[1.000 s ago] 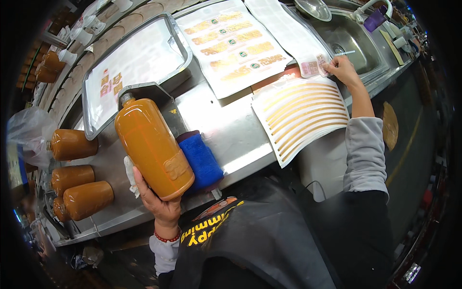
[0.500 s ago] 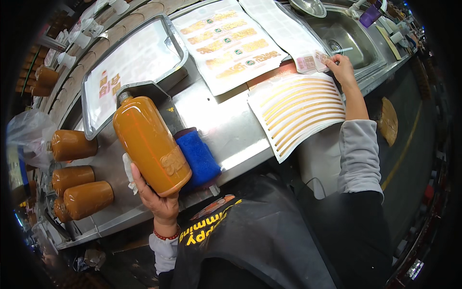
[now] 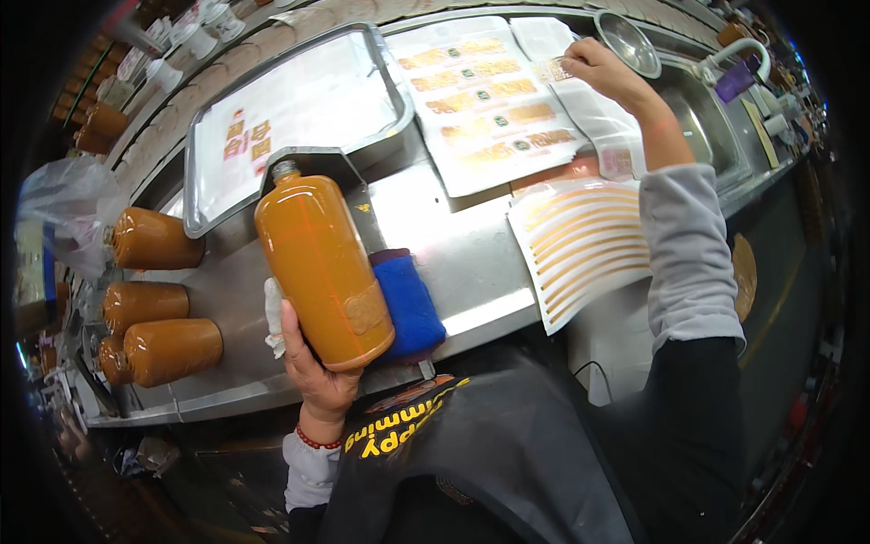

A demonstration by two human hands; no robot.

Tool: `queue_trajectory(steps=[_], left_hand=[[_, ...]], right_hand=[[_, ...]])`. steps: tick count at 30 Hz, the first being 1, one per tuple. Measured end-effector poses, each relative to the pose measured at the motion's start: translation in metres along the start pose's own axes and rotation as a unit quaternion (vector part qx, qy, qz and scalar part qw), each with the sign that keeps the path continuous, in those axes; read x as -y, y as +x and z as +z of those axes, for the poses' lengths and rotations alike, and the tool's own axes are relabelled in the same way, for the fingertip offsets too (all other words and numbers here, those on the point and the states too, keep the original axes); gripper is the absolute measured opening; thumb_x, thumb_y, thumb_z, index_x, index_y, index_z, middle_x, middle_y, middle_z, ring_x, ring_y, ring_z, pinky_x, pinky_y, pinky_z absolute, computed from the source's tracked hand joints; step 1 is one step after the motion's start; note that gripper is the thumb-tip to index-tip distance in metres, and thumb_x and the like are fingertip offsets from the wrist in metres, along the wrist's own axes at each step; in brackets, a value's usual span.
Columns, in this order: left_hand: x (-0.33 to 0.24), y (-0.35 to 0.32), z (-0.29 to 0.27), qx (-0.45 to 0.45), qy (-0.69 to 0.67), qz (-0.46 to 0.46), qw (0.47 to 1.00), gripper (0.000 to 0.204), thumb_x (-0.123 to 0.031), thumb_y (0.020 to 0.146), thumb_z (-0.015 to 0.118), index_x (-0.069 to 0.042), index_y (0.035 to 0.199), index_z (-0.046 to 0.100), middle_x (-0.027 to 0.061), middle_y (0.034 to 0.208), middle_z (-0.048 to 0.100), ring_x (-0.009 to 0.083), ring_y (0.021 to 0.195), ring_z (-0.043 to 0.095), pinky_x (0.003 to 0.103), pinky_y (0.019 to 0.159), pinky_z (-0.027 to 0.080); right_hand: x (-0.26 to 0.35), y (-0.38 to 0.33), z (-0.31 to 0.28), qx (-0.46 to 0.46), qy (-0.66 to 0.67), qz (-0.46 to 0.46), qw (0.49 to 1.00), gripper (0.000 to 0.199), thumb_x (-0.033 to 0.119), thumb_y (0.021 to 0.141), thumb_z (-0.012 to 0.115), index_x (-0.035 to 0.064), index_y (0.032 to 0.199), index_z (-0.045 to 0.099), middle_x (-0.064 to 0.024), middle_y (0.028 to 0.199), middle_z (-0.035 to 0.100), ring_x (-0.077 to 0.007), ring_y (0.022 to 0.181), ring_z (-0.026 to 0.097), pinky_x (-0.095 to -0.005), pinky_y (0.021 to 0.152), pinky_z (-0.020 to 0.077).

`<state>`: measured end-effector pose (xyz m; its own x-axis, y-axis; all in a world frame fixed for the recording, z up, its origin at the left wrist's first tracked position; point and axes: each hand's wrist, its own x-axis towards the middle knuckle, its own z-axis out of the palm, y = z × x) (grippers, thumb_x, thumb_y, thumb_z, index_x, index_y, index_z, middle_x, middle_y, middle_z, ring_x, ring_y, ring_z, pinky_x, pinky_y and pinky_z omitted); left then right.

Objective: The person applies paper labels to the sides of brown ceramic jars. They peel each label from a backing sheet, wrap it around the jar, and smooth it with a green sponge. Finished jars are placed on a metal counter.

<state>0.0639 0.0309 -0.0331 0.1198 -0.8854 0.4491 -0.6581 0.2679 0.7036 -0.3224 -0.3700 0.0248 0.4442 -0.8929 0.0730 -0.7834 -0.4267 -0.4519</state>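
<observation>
A glossy orange-brown bottle (image 3: 313, 258) leans in a dark angled metal rest (image 3: 331, 168), its neck pointing away from me. My left hand (image 3: 319, 381) is closed around its base, thumb along the left side. A raised decal patch (image 3: 365, 310) shows on the bottle's lower right. Beside my thumb is a crumpled white tissue (image 3: 274, 317). At the upper right my right hand (image 3: 603, 72) pinches a small gold-printed decal (image 3: 551, 70) above the paper sheets. A folded blue cloth (image 3: 408, 304) lies right of the bottle.
A metal tray (image 3: 193, 195) holds white paper and several loose decals (image 3: 245, 138). Decal sheets (image 3: 471, 168) and a gold-striped sheet (image 3: 566, 290) overlap on the steel bench. Several similar bottles (image 3: 172, 352) lie at left. A sink (image 3: 716, 136) and metal bowl (image 3: 627, 43) are at right.
My right hand has moved away from me and left, from the sheet's near end by the sink, and carries a decal. My left hand still holds the bottle. The whole view has shifted slightly.
</observation>
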Motion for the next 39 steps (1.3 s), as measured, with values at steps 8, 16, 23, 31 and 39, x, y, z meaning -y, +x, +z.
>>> queue_trajectory(steps=[8,16,23,31,39], left_hand=[[-0.006,0.005,-0.002,-0.008,0.002,-0.022,1.000,0.106,-0.044,0.085,0.081,0.013,0.152,0.023,0.0290,0.140,0.055,0.0390,0.127,0.059,0.046,0.110,0.043],[-0.001,0.011,-0.009,-0.015,0.089,0.014,0.996,0.107,-0.051,0.078,0.083,0.009,0.151,0.035,0.0267,0.145,0.051,0.0463,0.137,0.046,0.058,0.118,0.023],[-0.021,0.021,-0.018,-0.030,0.164,0.047,0.985,0.111,-0.053,0.070,0.088,0.004,0.151,0.039,0.0247,0.143,0.052,0.0471,0.138,0.044,0.059,0.118,0.022],[-0.008,0.039,-0.035,0.046,-0.141,-0.022,0.989,0.106,-0.058,0.088,0.072,0.005,0.156,0.023,0.0295,0.154,0.036,0.0434,0.145,0.034,0.050,0.121,0.024],[0.004,0.085,-0.004,-0.014,-0.312,-0.134,0.941,0.092,-0.034,0.094,0.071,0.009,0.155,0.016,0.0287,0.150,0.040,0.0349,0.141,0.042,0.042,0.117,0.033]], right_hand=[[-0.032,0.076,0.076,-0.102,-0.273,-0.093,0.952,0.015,0.017,0.093,0.064,0.0037,0.098,0.070,-0.0157,0.113,0.063,-0.0389,0.104,0.059,-0.0473,0.093,0.0487],[0.160,-0.015,0.004,0.017,-0.147,-0.308,0.940,0.015,0.000,0.089,0.067,0.0003,0.092,0.052,-0.0143,0.120,0.056,-0.0350,0.117,0.054,-0.0405,0.096,0.0457],[0.303,-0.059,0.012,0.111,0.026,-0.475,0.873,0.017,0.000,0.083,0.073,0.0034,0.087,0.057,-0.0116,0.117,0.056,-0.0328,0.106,0.058,-0.0418,0.085,0.0518],[0.322,-0.044,0.058,0.096,-0.004,-0.463,0.881,0.018,0.007,0.082,0.077,0.0018,0.091,0.063,-0.0123,0.112,0.057,-0.0317,0.104,0.059,-0.0400,0.086,0.0534],[0.313,-0.058,0.066,-0.065,0.031,-0.403,0.913,0.016,0.003,0.084,0.073,0.0000,0.095,0.062,-0.0152,0.109,0.058,-0.0336,0.102,0.060,-0.0406,0.085,0.0513]])
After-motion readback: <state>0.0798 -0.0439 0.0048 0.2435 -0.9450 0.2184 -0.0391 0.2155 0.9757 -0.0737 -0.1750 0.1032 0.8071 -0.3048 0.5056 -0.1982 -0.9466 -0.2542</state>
